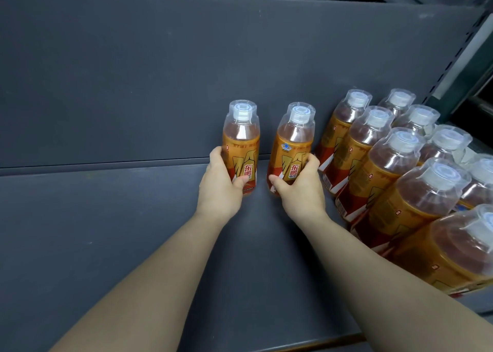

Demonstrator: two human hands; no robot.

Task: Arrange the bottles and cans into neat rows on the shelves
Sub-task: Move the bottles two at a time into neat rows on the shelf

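Note:
Two orange-labelled drink bottles with clear dome caps stand upright near the back of a dark grey shelf [112, 218]. My left hand [220, 183] grips the left bottle [241, 140] low around its label. My right hand [300, 186] grips the right bottle [292, 143] the same way. The two bottles stand a small gap apart. To their right, several identical bottles [386, 164] stand in two rows running from the back panel toward the shelf's front edge.
The shelf's grey back panel [186, 71] rises right behind the held bottles. A slotted metal upright [458, 66] bounds the shelf on the right. The shelf's front edge [320, 341] runs along the bottom.

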